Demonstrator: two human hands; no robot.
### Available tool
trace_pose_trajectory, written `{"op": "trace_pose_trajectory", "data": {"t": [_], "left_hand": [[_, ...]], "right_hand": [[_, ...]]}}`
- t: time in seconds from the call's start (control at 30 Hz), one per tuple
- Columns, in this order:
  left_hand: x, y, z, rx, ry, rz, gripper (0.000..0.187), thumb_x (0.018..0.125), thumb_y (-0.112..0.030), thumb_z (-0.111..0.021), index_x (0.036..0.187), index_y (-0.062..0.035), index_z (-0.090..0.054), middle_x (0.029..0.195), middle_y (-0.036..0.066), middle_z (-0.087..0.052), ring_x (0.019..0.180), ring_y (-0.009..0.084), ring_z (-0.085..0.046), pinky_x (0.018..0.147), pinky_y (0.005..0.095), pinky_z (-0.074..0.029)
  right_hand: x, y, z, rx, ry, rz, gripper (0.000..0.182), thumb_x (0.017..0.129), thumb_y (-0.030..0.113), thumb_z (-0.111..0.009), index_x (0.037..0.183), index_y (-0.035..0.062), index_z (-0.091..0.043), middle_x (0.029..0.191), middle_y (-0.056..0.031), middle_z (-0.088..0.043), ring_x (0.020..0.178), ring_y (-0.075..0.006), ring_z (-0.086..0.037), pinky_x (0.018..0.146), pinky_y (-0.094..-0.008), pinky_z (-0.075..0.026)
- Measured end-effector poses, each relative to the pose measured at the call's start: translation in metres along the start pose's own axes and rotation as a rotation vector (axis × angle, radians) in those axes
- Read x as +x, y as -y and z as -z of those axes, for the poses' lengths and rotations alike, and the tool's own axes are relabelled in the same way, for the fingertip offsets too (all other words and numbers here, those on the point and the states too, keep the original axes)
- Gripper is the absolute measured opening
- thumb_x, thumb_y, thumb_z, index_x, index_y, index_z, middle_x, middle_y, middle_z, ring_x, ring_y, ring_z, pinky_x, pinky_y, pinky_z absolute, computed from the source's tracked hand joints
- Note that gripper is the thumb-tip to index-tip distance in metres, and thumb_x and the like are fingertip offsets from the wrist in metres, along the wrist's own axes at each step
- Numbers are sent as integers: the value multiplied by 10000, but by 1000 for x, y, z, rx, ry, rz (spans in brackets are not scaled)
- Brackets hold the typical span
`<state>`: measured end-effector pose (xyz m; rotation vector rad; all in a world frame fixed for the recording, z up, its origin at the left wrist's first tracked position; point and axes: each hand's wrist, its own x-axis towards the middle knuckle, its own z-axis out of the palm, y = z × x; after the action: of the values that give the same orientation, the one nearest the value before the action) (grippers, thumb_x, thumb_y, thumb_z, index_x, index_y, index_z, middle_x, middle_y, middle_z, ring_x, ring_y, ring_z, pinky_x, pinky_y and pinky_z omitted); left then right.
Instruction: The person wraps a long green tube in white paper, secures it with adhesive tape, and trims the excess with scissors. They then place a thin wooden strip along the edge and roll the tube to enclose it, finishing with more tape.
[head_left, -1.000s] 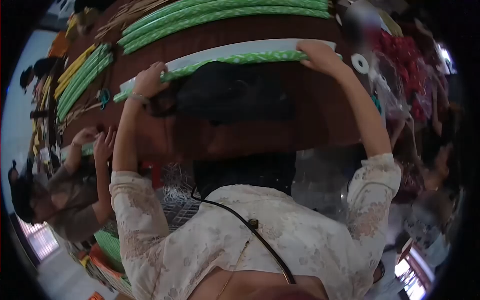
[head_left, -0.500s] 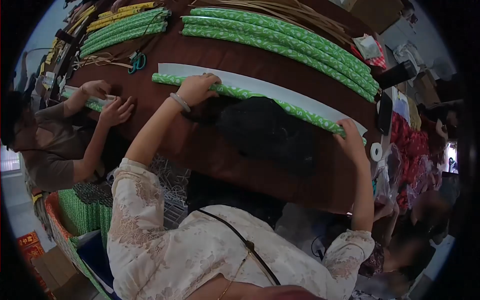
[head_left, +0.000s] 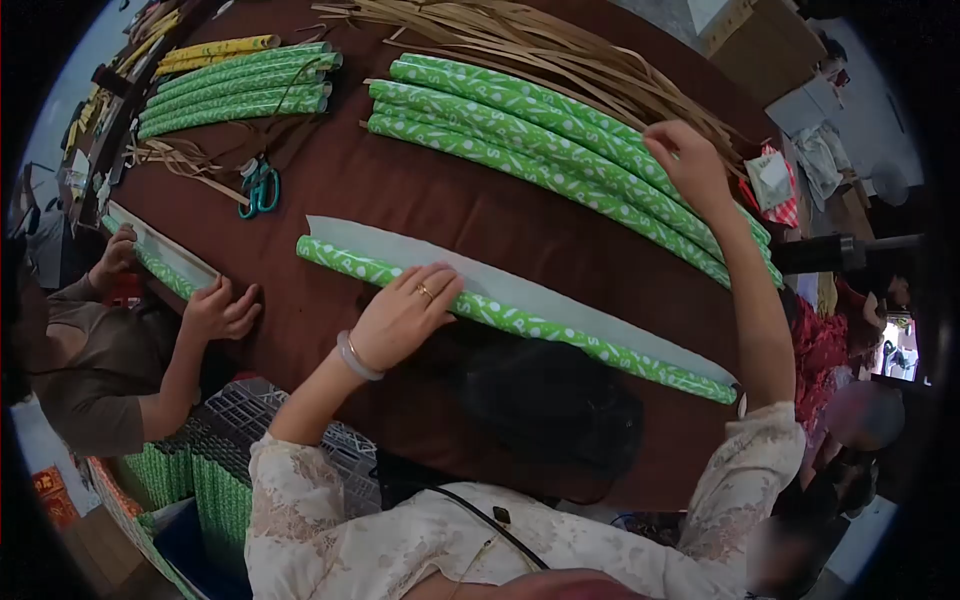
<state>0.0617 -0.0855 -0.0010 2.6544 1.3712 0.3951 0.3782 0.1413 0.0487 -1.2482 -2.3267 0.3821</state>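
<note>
A partly rolled sheet of green patterned wrapping paper (head_left: 540,328) lies slantwise across the table in front of me, its pale underside showing as a flap along the far edge. My left hand (head_left: 410,310), with a ring and a bracelet, rests flat across this roll left of its middle. Farther off, my right hand (head_left: 685,165) is raised over the right part of several finished green rolls (head_left: 540,140), its fingers loosely bent and apart with nothing visible in them. Long brown strips (head_left: 600,50) lie just behind those rolls.
Teal-handled scissors (head_left: 260,188) lie left of centre, near shorter green rolls (head_left: 240,95) and yellow rolls (head_left: 220,52). At left, a co-worker's hands (head_left: 215,310) work on another green sheet. A dark cap (head_left: 550,400) blocks part of the near table.
My right hand has let go of the roll's right end and moved up and away over the finished rolls. My left hand stays on the roll, its fingers now flatter.
</note>
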Motion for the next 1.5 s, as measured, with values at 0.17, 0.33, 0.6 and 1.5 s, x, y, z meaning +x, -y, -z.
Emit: {"op": "trace_pose_trajectory", "data": {"t": [0.17,0.33,0.6,1.5], "left_hand": [[-9,3,6,-27,1,-37,422,779,-211,-587,1151,-28,-507,1169,118,-490,1152,263,-437,925,408,-378],[-17,6,19,-66,30,-75,408,791,-190,-558,1164,-33,-509,1201,116,-477,1182,266,-422,962,412,-359],[-26,-7,30,-60,-49,-50,376,779,-165,-561,1135,-47,-532,1212,107,-469,1191,267,-412,976,404,-345],[-86,-135,213,-980,-140,-405,193,795,-207,-661,875,-33,-628,664,-6,-602,550,45,-542,456,190,-403]], "right_hand": [[100,-30,-68,-239,106,-213,287,819,296,-590,970,54,-616,929,-85,-626,848,-206,-598,726,-332,-470],[127,-30,-97,-404,122,-188,264,780,299,-636,928,80,-634,866,-67,-617,808,-221,-591,690,-353,-467],[123,-7,-64,-327,-8,-102,212,783,293,-620,884,106,-622,877,-82,-617,829,-246,-585,701,-378,-451],[-257,219,196,484,489,82,149,863,148,-493,818,15,-541,657,4,-440,548,-60,-370,507,-206,-265]]}}
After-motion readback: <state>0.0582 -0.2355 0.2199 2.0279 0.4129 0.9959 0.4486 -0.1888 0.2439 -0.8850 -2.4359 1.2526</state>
